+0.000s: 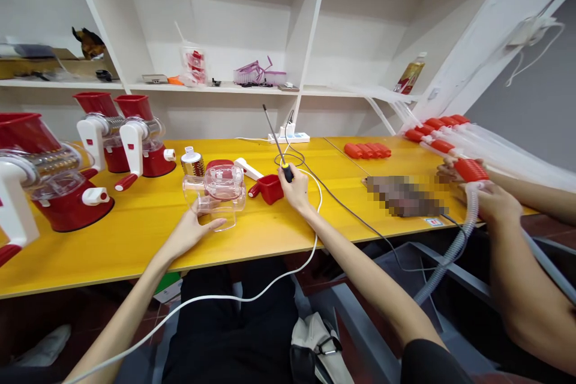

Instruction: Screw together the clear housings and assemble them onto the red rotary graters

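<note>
My left hand [193,231] is at the clear plastic grater housing [220,189], fingers behind it and thumb stretched along its lower front edge. In my right hand [294,189] is a screwdriver [287,170] with a black and yellow handle, its long shaft tilted up and to the left. A red hopper [271,189] lies just left of that hand. Behind the housing are a white crank [248,169] with a red knob, a metal grating drum [192,163] with a white end, and a red part [220,164], partly hidden.
Assembled red and white rotary graters [144,138] stand at the left. A white cable [320,192] and a dark cable [342,210] cross the yellow table [270,239]. Red ribbed pieces [368,150] lie back right. A co-worker's hands [499,201] hold a red piece with a clear hose.
</note>
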The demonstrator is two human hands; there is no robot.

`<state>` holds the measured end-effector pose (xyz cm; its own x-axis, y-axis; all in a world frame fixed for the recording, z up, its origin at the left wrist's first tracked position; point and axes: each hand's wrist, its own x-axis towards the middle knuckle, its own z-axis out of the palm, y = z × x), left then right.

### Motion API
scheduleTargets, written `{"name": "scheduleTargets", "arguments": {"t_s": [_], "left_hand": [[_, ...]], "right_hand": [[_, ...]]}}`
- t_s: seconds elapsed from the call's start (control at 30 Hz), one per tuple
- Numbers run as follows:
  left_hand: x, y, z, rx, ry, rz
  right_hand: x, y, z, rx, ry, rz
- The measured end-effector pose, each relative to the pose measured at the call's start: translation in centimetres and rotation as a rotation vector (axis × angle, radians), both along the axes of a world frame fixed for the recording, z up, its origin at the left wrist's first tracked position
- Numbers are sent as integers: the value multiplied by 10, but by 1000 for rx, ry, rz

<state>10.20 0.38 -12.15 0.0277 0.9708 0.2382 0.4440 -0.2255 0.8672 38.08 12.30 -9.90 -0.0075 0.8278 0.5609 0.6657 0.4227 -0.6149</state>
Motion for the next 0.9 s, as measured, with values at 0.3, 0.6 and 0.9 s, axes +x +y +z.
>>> {"name": "scheduleTargets", "arguments": {"t_s": [0.3,0.6,0.9], "left_hand": [[-2,0,3,66,81,215],[-3,-4,2,32,111,319],[3,-10,12,218,-6,438]], "right_hand": [[53,-29,12,-227,-257,-106],[61,-46,2,-281,-524,-113],[-34,24,71,-178,-589,81]]}}
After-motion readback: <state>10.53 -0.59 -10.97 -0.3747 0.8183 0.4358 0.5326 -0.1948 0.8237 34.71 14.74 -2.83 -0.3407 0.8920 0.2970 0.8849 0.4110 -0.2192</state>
